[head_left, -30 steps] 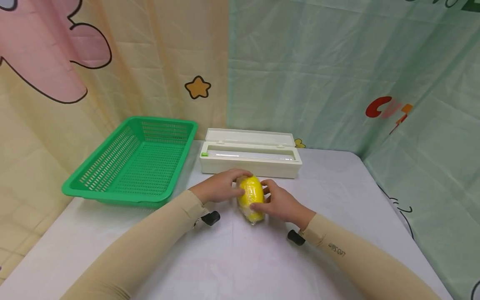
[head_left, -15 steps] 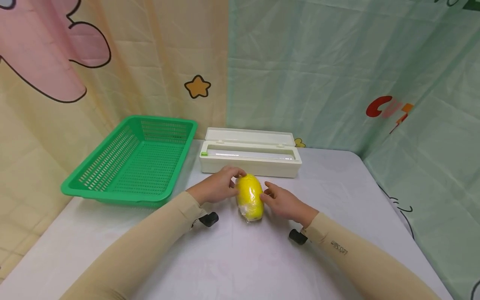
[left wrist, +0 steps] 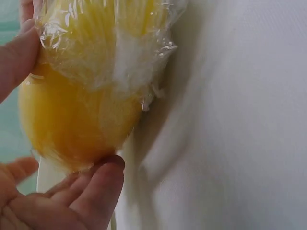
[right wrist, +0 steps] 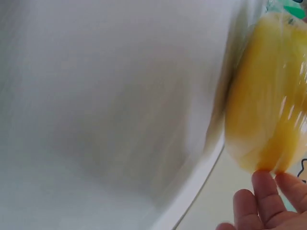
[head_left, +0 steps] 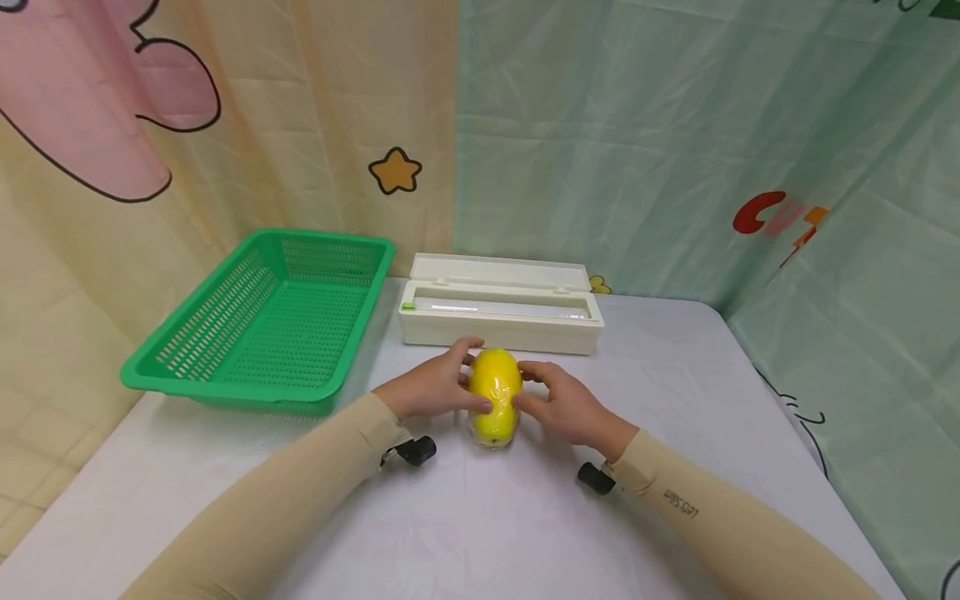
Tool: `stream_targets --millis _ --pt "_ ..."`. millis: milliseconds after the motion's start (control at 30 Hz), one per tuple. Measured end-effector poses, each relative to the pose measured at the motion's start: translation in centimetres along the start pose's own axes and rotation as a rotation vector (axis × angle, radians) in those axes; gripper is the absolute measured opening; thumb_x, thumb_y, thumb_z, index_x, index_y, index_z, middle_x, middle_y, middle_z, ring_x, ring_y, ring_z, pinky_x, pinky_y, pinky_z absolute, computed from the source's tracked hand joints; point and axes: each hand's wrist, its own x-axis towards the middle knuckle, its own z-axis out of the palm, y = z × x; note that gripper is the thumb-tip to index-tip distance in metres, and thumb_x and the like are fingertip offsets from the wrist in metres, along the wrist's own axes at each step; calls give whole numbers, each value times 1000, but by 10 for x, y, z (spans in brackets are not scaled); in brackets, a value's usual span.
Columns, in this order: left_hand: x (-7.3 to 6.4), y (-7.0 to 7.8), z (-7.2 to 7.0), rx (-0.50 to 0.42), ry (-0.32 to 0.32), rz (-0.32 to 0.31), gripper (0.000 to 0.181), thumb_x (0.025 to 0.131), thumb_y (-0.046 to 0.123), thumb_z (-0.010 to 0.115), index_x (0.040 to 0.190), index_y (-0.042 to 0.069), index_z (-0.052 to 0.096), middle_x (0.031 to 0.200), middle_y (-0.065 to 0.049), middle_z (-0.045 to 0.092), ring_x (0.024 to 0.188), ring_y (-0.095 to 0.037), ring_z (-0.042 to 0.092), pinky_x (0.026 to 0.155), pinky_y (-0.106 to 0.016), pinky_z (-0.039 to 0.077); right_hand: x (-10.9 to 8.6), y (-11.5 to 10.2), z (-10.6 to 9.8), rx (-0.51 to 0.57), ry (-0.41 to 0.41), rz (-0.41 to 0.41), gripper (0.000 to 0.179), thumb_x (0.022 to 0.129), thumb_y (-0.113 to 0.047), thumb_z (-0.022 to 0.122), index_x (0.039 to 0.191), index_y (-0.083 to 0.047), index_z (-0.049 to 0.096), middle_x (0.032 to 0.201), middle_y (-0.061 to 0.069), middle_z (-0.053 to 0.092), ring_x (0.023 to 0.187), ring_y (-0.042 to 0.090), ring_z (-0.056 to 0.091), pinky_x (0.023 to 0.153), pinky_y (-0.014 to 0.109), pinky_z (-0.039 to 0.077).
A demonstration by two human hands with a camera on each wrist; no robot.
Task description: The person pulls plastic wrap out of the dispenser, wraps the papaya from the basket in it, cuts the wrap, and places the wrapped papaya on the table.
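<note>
A smooth, oval yellow fruit [head_left: 495,392], wrapped in clear cling film, is between my two hands at the middle of the table. My left hand [head_left: 435,385] holds its left side, with the thumb across the front and the fingers round the far end. From the right, my right hand [head_left: 567,406] grips it with curled fingers and thumb. In the left wrist view, bunched film shows on the fruit [left wrist: 81,120], and fingertips touch its far end. The right wrist view shows right-hand fingertips against the fruit [right wrist: 259,105].
Behind the hands stands a white cling-film dispenser [head_left: 502,336] with its lid raised and a roll inside. A green perforated basket [head_left: 337,379] sits at the left. Printed curtains [head_left: 600,150] border the white-covered table [head_left: 480,525] at the back and right.
The fruit has been turned between the hands and shifted slightly left. My left thumb came off and now lies on its front again; the right thumb has moved from its front to its right side.
</note>
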Motion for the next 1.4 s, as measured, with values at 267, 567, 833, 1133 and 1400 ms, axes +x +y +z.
stream_targets --millis 267,567,833,1133,1400 --pt "-7 -10 -10 -21 -87 21 105 85 34 90 167 29 25 163 -6 46 138 -27 60 117 -48 47 9 5 6 -15 -183 -51 122 84 -50 88 170 -14 10 175 9 23 162 33 24 129 60 23" --pt "-3 -8 -4 103 -81 64 117 80 44 92 167 18 19 156 -6 53 139 -22 53 124 -47 37 10 -1 2 -78 -113 -112 124 77 -41 95 169 -9 17 170 12 35 156 37 36 126 59 32" --pt "-6 -14 -10 133 -114 1 117 84 47 88 170 27 12 169 -11 38 153 -26 41 129 -52 27 23 4 1 -34 -244 -95 137 74 -41 97 170 -14 3 176 9 21 162 31 23 131 59 19" --pt "-8 -13 -15 150 -71 66 119 82 41 92 170 18 15 172 -5 33 158 -26 33 131 -53 24 25 -1 3 -55 -240 -76 138 74 -43 96 170 -13 2 174 12 25 161 33 27 129 58 24" --pt "-10 -24 -12 94 -101 104 109 87 41 87 168 25 15 172 -7 33 157 -27 35 131 -52 22 23 -4 7 -102 -192 -189 134 68 -44 100 167 -14 16 166 5 37 153 29 37 128 56 29"
